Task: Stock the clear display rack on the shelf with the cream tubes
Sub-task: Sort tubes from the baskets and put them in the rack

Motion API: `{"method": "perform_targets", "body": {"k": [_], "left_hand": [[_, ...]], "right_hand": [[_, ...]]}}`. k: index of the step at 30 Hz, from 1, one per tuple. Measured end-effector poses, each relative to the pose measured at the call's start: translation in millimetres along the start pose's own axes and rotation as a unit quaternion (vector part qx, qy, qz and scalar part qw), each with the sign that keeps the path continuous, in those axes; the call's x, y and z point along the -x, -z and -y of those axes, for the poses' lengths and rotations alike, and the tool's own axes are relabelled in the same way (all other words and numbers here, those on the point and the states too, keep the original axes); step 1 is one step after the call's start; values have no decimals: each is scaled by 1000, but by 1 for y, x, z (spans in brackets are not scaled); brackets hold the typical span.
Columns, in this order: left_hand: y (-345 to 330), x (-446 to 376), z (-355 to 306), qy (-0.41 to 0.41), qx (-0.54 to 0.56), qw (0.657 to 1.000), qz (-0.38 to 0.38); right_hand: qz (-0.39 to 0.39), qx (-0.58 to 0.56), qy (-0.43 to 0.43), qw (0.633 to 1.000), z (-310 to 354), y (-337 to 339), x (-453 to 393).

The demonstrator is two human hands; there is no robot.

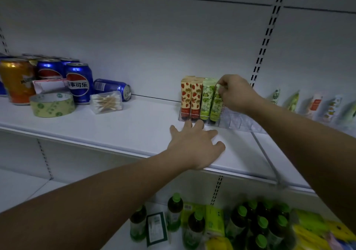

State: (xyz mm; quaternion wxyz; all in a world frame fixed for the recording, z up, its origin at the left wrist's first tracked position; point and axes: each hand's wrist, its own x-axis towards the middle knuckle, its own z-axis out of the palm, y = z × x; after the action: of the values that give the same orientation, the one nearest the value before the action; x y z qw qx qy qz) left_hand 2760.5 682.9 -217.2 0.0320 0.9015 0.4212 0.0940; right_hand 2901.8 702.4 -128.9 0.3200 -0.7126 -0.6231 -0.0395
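Note:
A clear display rack (238, 121) stands on the white shelf (138, 122), right of centre. Its left end holds upright cream tubes: two strawberry-print tubes (191, 99) and two green ones (207, 97). My right hand (236, 94) pinches the top of the rightmost green tube (216, 105), which stands in the rack. My left hand (196, 144) lies flat on the shelf in front of the rack, fingers spread, fingertips touching the rack's front edge. More cream tubes (316, 105) lean against the back wall to the right.
Pepsi cans (79, 82) and an orange can (16, 80) stand at the left, with one can lying on its side (113, 88). A tape roll (52, 104) and a box of cotton swabs (107, 102) sit in front. Green-capped bottles (258, 226) fill the lower shelf.

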Motion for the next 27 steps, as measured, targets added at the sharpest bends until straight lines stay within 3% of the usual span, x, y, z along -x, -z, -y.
{"method": "perform_targets", "body": {"k": [7, 15, 22, 25, 27], "left_hand": [[-2, -2, -1, 3, 4, 1000, -8], [1, 0, -2, 15, 15, 1000, -12], [12, 23, -13, 147, -12, 987, -56], [19, 45, -16, 155, 15, 986, -59], [24, 68, -13, 140, 55, 983, -104]], "right_hand": [[32, -1, 9, 999, 3, 2, -1], [0, 13, 6, 1000, 8, 53, 16], [48, -3, -14, 999, 28, 77, 81], [80, 5, 6, 997, 42, 76, 112], [100, 20, 29, 994, 53, 74, 137]]}}
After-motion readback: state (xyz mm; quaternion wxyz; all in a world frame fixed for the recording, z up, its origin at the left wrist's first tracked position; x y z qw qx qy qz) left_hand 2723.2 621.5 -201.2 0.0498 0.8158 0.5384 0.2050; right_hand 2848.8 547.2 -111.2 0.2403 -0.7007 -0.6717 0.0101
